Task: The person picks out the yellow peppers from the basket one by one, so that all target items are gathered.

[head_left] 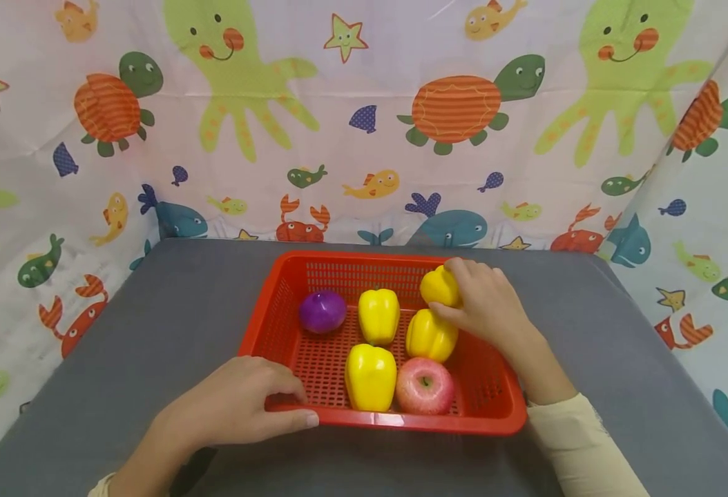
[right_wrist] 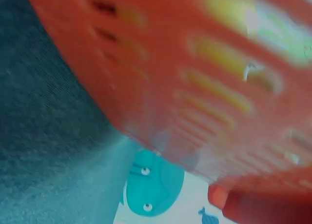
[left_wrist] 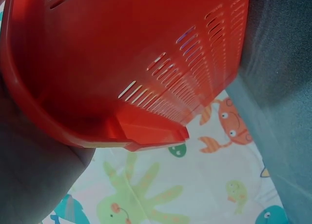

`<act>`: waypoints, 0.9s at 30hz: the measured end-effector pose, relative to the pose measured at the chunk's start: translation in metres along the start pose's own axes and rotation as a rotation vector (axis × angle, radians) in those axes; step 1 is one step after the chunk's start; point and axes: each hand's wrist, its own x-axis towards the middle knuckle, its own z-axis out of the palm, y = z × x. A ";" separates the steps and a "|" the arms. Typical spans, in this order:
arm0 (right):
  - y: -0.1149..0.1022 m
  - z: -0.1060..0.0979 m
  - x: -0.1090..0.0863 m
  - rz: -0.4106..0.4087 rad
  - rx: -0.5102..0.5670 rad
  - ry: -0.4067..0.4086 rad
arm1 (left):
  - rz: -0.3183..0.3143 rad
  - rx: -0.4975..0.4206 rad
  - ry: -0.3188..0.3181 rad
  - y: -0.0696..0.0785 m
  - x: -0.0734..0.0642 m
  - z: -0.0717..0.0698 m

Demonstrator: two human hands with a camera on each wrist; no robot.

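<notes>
Right hand point(head_left: 483, 298): its grip is closed, thumb and fingers around one yellow pepper point(head_left: 439, 285), at the far right corner of the red basket point(head_left: 451, 423).
Left hand point(head_left: 240, 400): its grip is partly closed over the basket's near left corner.
Basket contents: three other peppers point(head_left: 379, 315), a purple onion point(head_left: 322, 312) and an apple point(head_left: 425, 388) already lie inside.
Progress: probably advanced; the held pepper is not yet released. What else remains, I cannot tell.
Writing: no brand or label is readable.
</notes>
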 end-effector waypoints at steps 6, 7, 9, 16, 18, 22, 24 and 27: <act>0.002 -0.002 -0.002 0.067 0.117 -0.055 | 0.021 -0.015 -0.003 -0.001 0.000 0.000; 0.002 -0.003 -0.003 0.078 0.139 -0.064 | 0.023 -0.016 -0.004 -0.001 0.000 0.000; 0.002 -0.006 -0.005 0.090 0.184 -0.073 | 0.026 -0.018 -0.006 -0.002 -0.001 0.000; 0.005 -0.022 -0.009 0.085 0.342 -0.100 | 0.031 0.004 0.001 -0.001 -0.003 -0.002; 0.008 -0.025 -0.012 0.065 0.417 -0.109 | 0.028 0.004 -0.002 0.000 -0.004 -0.003; 0.015 -0.028 -0.015 0.024 0.550 -0.143 | 0.033 -0.013 -0.004 0.000 -0.003 -0.002; 0.017 -0.029 -0.015 0.003 0.577 -0.159 | 0.037 -0.017 -0.002 -0.001 -0.002 -0.001; 0.016 -0.031 -0.015 -0.021 0.558 -0.189 | 0.041 -0.014 0.001 -0.002 -0.001 -0.001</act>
